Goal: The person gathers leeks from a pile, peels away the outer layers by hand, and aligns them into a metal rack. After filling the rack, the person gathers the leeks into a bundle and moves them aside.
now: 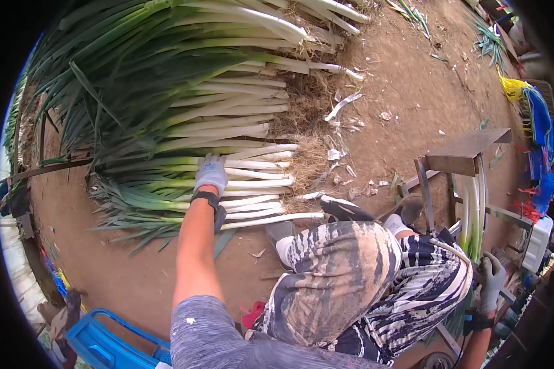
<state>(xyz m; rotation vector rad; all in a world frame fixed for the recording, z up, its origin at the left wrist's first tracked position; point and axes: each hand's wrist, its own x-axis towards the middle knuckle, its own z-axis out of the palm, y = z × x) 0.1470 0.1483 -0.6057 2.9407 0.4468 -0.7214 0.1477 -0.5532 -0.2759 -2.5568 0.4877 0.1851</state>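
Many leeks (246,114) lie side by side on the ground, white root ends to the right and green leaves to the left. My gloved left hand (211,174) is on the nearer leeks, its fingers curled over the stalks. At the lower right, my gloved right hand (491,281) is beside a metal stand (465,161) that holds several upright leek stalks (472,212). Its fingers look bent, but whether they grip anything is unclear. Both wrists wear dark bands.
My bent legs (338,277) in patterned trousers are between the leeks and the stand. A blue plastic object (95,338) is at the lower left. Blue and yellow strands (538,117) hang at the right. Leaf and root scraps dot the brown ground (412,92).
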